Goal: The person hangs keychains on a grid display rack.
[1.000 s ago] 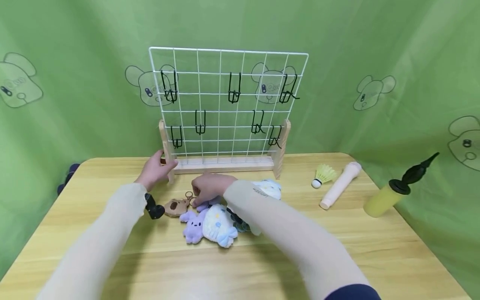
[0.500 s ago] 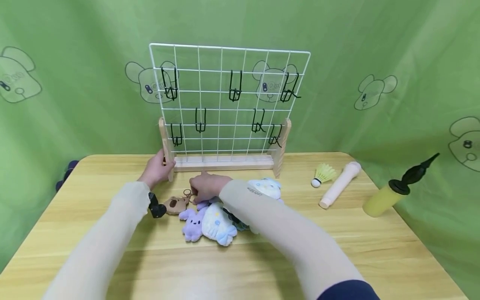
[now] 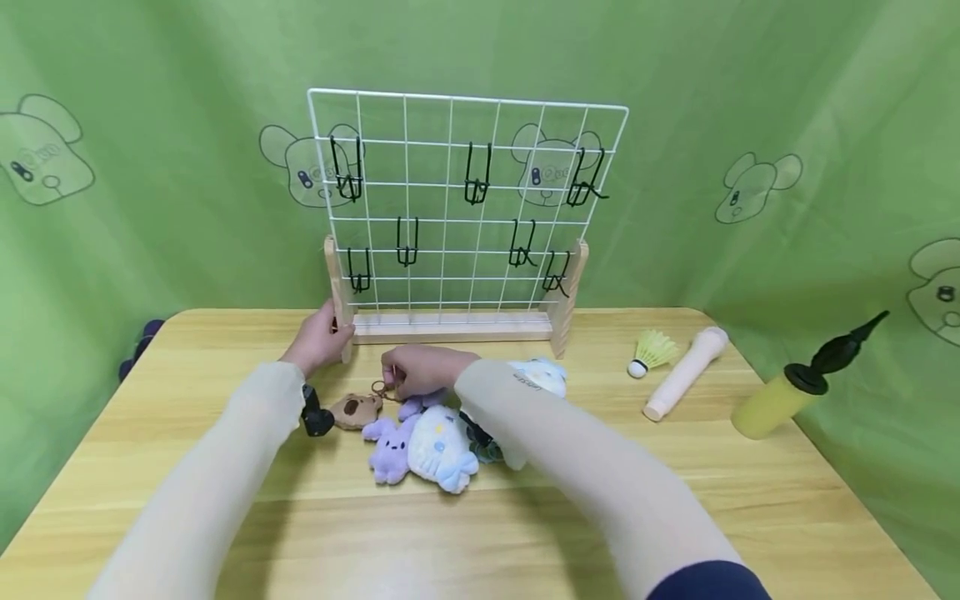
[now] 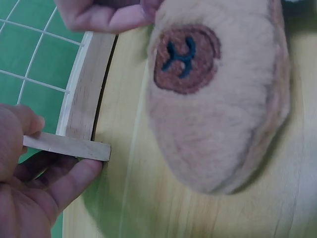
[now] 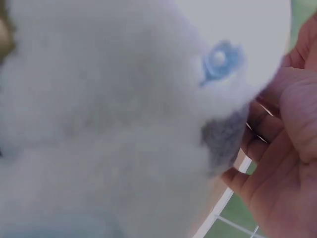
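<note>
My left hand (image 3: 318, 337) grips the lower left wooden side piece (image 4: 69, 146) of a white wire-grid rack (image 3: 450, 321), thumb on one face and fingers on the other. At the head of a brown plush keychain (image 3: 356, 411), my right hand (image 3: 423, 368) pinches its metal ring and clasp (image 3: 378, 388). That brown plush lies on the table and fills much of the left wrist view. Beside it are a purple plush bunny (image 3: 390, 454) and a white plush with a blue bow (image 3: 441, 446). In the right wrist view, white plush (image 5: 99, 99) hides part of the fingers.
Several black hooks (image 3: 407, 243) hang on the grid. Another white plush (image 3: 547, 375) lies behind the right forearm. To the right are a yellow shuttlecock (image 3: 651, 352), a pale pink cylinder (image 3: 686, 372) and a yellow pump (image 3: 768, 407) near the table's right edge.
The head view has shifted slightly. My left hand stays at the rack's left side piece; my right hand stays at the keychain's ring, with only small finger movements.
</note>
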Available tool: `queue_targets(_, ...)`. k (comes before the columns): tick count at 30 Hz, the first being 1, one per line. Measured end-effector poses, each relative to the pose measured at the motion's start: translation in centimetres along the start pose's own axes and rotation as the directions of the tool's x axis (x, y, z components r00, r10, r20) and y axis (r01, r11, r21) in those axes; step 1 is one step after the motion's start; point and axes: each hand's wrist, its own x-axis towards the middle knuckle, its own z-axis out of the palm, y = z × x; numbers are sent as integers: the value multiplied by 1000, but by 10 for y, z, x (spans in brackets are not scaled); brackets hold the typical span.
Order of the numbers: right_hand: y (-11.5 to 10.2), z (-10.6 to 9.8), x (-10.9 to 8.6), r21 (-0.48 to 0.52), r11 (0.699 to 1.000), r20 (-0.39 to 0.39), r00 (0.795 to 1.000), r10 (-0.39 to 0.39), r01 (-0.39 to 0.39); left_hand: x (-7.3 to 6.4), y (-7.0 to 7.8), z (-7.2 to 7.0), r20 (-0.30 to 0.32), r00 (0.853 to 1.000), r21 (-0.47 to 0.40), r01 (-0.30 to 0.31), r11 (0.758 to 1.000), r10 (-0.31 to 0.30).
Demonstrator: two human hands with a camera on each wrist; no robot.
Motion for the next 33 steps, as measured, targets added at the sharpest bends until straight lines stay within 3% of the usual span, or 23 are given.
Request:
queue_targets(7,16,-8,-8,184,980,-143,989,-47,73,0,0,1,-7,1000,-9,-4,1000,4)
queue_targets(10,21,-9,-11,276,955,-202,978,-54,109,-3,0,1,-13,1000,-4,-2,1000,2)
queue_targets(13,23,-9,-14,418,901,-216,976,-21,112,-5,2,2,-23,1000,8,7,1000,-6)
queue_targets(17,25,-9,-18,614,784,-206,977,52,88,-4,7,6,-35,999,15,35,999,-35)
queue_targets(22,21,-12,-19,735,673,-218,969,117,84,-1,10,9,-37,997,12,65,998,-64)
queue_targets(27,18,-17,-19,782,611,-247,961,127,120,-2,11,9,-50,995,23,82,996,-81)
queue_targets(33,14,-26,-19,805,568,-288,951,116,174,-3,14,10,-81,992,-6,101,995,-101)
